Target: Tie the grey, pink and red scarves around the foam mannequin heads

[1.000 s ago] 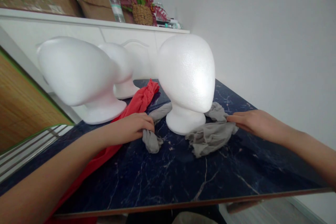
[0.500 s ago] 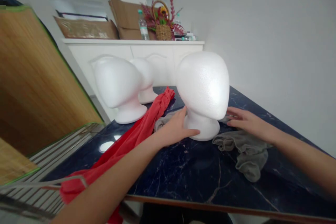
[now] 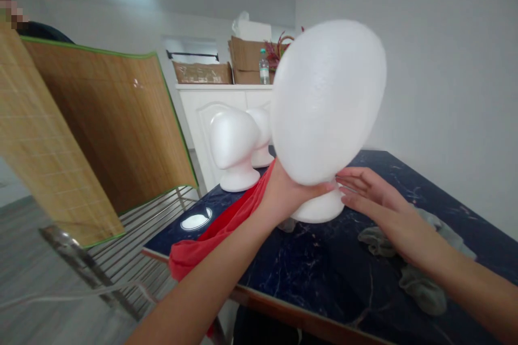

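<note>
The white foam mannequin head [image 3: 327, 102], upright on the table a moment ago, is now lifted and tilted, gripped at its neck by the left hand [image 3: 289, 194]. The open right hand [image 3: 374, 194] hovers just beside its base. Two other foam mannequin heads [image 3: 233, 140] stand on the dark marble table [image 3: 324, 280]. A brown cardboard box [image 3: 246, 54] on the white cabinet [image 3: 210, 118] holds a white package [image 3: 246, 27].

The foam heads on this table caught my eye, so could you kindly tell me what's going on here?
A person holds a white foam head tilted, cupped in their left hand, with their open right hand beside its base. Two other foam heads stand further back on the dark marble table. A red cloth lies beneath the left forearm, and a grey cloth lies under the right.
</note>
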`<action>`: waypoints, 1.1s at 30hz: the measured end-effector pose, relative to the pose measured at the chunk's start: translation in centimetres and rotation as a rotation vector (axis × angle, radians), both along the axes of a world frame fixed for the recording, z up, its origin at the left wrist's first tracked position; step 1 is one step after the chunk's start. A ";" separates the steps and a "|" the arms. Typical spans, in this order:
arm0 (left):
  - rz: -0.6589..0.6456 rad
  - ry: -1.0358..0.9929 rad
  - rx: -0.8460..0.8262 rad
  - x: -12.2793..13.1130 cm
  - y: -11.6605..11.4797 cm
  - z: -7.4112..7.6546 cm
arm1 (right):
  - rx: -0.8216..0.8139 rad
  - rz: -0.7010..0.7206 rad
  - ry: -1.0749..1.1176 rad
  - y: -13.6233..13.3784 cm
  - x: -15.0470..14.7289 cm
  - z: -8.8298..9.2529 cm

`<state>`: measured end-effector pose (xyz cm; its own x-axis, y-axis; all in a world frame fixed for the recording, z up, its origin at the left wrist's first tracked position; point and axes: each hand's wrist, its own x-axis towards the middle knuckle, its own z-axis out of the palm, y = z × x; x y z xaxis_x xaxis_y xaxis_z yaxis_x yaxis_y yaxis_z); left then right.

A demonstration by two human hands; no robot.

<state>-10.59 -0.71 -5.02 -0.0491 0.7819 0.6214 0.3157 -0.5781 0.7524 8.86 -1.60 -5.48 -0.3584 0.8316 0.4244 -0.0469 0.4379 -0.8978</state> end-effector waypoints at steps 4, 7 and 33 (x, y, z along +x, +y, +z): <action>0.160 -0.099 -0.145 -8.7 -3.7 0.9 | 0.088 0.188 -0.091 -2.6 -1.8 1.2; 0.245 -0.192 -0.115 -16.5 -6.0 -0.2 | 0.199 0.197 -0.168 -3.2 -2.1 0.4; 0.477 -0.068 -0.482 -24.7 -9.0 -4.0 | 0.561 0.011 -0.590 4.3 -4.0 -4.8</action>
